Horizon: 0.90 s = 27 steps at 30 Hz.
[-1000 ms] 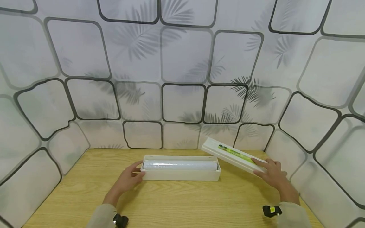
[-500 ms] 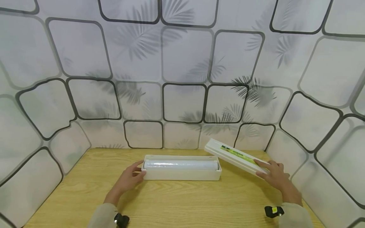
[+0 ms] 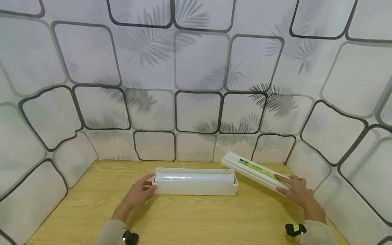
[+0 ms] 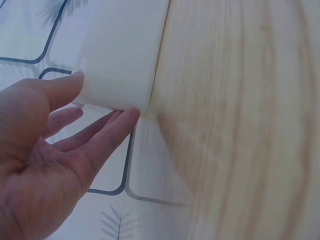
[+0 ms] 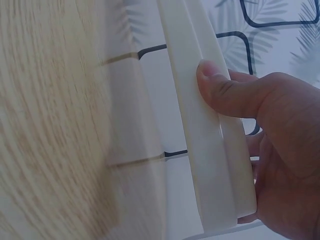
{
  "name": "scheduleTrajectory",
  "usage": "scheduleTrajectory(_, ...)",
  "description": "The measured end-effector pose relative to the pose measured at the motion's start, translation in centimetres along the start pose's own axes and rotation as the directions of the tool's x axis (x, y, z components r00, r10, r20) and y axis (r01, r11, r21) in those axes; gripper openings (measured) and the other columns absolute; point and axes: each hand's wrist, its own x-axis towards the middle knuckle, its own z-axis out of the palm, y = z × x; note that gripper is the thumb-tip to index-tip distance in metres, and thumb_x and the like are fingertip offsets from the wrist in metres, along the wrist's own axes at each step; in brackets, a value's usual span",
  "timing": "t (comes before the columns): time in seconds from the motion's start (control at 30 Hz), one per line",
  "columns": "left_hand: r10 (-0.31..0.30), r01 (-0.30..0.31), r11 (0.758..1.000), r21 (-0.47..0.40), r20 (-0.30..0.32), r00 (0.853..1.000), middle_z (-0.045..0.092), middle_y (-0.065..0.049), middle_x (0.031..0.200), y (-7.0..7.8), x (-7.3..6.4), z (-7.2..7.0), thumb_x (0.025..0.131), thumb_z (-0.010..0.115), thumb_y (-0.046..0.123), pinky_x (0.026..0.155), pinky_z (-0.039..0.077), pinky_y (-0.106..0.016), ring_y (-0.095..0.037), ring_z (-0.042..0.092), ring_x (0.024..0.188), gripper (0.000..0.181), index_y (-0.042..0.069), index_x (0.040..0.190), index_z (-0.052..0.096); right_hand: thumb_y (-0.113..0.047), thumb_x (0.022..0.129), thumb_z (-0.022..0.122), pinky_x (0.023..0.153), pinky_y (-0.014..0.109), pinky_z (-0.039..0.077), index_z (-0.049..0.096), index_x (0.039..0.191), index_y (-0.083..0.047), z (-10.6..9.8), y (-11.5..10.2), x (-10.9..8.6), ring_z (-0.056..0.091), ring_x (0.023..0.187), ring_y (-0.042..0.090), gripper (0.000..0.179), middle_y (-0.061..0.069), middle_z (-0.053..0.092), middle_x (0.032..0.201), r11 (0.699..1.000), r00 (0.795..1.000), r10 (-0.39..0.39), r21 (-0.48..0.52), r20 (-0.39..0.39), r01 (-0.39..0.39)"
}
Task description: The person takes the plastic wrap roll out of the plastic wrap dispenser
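A white cling film box (image 3: 196, 190) stands uncovered on the table, with a shiny roll of cling film (image 3: 194, 178) lying lengthwise inside. At the box's left end my left hand (image 3: 138, 193) holds the corner, thumb at the front and fingers at the end face. The left wrist view shows that hand (image 4: 60, 145) with thumb and fingertips at the end of the box (image 4: 122, 55). Off to the right, my right hand (image 3: 296, 191) grips the long white lid (image 3: 239, 164), which carries a green label and is tilted. In the right wrist view the thumb presses the lid's side (image 5: 210, 165).
The wooden table (image 3: 183, 217) extends in front of the box and to both sides. Patterned white walls (image 3: 196, 112) enclose it at the back, left and right. The lid's far end is close to the back wall.
My right hand and the lid have shifted slightly to the right and a little lower. The left hand and the box stay in place, apart from a small camera movement.
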Motion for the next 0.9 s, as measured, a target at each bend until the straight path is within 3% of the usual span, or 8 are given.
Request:
scheduleTrajectory(0.4,0.003,-0.003,1.000,0.009,-0.004,1.000,0.058,-0.038,0.136,0.02,-0.05,0.07,0.103,0.063,0.011,0.082,0.064,-0.037,-0.038,0.072,0.107,0.061,-0.009,0.154,0.036,-0.046,0.099,0.066,0.076,0.094,0.029,0.052,0.149,-0.007,0.07,0.46,-0.06,0.029,0.121,0.069,0.065,0.046,0.039,0.141,0.999,0.999,0.035,0.001,0.018,-0.035)
scheduleTrajectory(0.63,0.001,-0.001,1.000,0.008,-0.002,1.000,0.057,-0.038,0.135,-0.10,0.06,0.08,0.103,0.062,0.011,0.082,0.064,-0.039,-0.039,0.072,0.107,0.061,-0.009,0.154,0.035,-0.041,0.098,0.068,0.075,0.094,0.027,0.054,0.145,-0.003,0.00,0.91,-0.22,0.031,0.117,0.073,0.062,0.051,0.040,0.138,1.000,1.000,0.010,-0.007,-0.015,-0.010)
scheduleTrajectory(0.9,-0.003,0.003,1.000,0.005,-0.005,1.000,0.058,-0.039,0.135,-0.07,0.03,0.08,0.103,0.062,0.011,0.081,0.064,-0.038,-0.037,0.073,0.104,0.061,-0.009,0.154,0.035,-0.046,0.099,0.066,0.077,0.093,0.027,0.050,0.150,-0.005,-0.20,1.02,-0.49,0.027,0.121,0.069,0.067,0.045,0.038,0.141,0.997,0.997,0.070,0.024,0.036,-0.071)
